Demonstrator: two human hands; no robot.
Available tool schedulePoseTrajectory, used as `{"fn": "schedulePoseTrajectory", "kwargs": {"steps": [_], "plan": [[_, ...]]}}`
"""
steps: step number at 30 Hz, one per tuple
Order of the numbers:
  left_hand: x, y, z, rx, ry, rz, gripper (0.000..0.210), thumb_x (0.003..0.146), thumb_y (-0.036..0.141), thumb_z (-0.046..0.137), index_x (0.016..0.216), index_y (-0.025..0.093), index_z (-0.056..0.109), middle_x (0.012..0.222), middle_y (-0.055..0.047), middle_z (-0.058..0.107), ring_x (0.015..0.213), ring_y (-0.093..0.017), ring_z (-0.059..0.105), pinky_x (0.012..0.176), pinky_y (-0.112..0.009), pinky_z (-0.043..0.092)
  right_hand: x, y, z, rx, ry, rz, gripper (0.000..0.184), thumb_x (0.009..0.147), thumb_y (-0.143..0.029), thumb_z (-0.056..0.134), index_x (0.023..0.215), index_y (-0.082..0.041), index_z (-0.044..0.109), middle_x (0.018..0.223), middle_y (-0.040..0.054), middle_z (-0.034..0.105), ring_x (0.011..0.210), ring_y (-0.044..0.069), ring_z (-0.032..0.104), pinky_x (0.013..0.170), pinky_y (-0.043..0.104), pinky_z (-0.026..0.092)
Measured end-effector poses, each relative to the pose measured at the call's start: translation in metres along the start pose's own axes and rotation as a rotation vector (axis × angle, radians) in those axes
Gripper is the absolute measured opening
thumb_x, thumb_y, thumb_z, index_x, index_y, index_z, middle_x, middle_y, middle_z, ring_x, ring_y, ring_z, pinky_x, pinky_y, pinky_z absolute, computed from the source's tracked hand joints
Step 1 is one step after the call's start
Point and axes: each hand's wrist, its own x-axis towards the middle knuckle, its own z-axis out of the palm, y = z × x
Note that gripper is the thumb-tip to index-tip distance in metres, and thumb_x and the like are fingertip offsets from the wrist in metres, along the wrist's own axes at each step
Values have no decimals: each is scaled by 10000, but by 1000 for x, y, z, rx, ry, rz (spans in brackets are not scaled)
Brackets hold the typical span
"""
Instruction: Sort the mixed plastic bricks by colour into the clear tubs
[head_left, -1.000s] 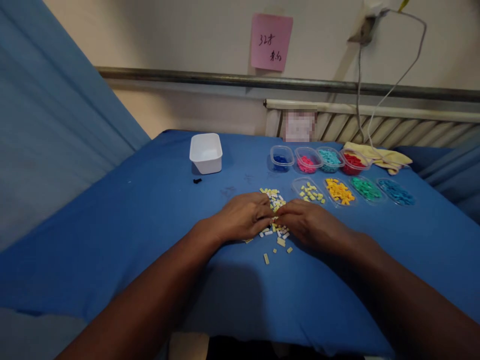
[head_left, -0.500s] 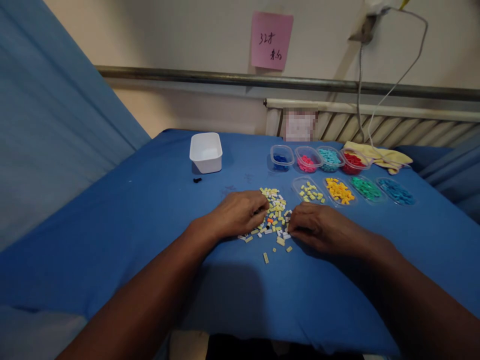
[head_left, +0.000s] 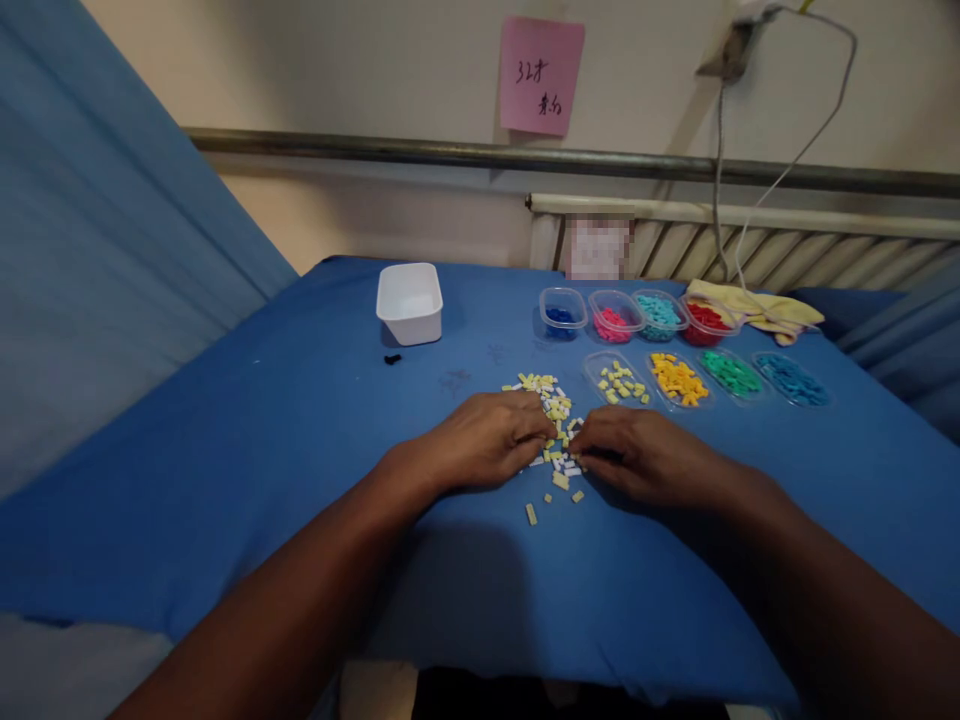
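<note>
A loose pile of small pale-yellow and white toy bricks [head_left: 556,405] lies on the blue cloth between my hands. My left hand [head_left: 495,438] covers the left part of the pile, its fingers bent together and their tips down among the bricks. Just across from it, my right hand [head_left: 626,450] touches the right edge of the pile with thumb and fingers pinched. What either hand holds, if anything, is hidden or too small to make out. A few single bricks [head_left: 532,514] lie nearer to me.
Clear tubs of sorted bricks stand in two rows at the right, among them one with pale-yellow bricks [head_left: 622,382] and one with orange-yellow bricks [head_left: 677,380]. A white box [head_left: 410,305] is at the back left, with a small black piece [head_left: 392,359] before it. A yellow cloth [head_left: 757,308] lies behind.
My left hand has moved right into the pile, and the orange brick seen there before is now hidden. My right hand has shifted only slightly to the left.
</note>
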Motion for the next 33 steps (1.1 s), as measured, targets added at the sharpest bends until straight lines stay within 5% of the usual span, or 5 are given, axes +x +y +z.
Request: {"fn": "schedulePoseTrajectory", "kwargs": {"steps": [6,15,26,33], "plan": [[1,0,-1,4,13,-34,204,1090,229,556,1160,195,745,1070,-71,728,1006,-199,682,874,-313,509,-9,8,-9,198,-7,189,84,1012,-265,685,1050,-240,755,948,17,760,794,170,691,731,302,523],[3,1,3,-24,51,-26,182,1098,238,555,1087,191,730,1090,-75,743,1028,-203,682,920,-327,512,8,7,10,-11,180,5,167,1077,-239,600,1124,-211,758,1062,98,786,973,233,711,885,388,555],[2,-5,3,-120,88,-110,194,1081,237,578,1121,195,763,1097,-71,721,1042,-193,684,925,-317,524,14,1,11,-106,59,34,188,1040,-177,631,1135,-222,787,1050,83,779,984,231,705,864,354,515],[3,-12,8,-419,185,-342,222,1013,227,644,1197,184,761,1106,-57,772,1003,-184,704,928,-346,544,20,-5,14,-211,39,-26,218,1078,-188,577,998,-201,780,959,82,737,878,209,640,778,332,457]]}}
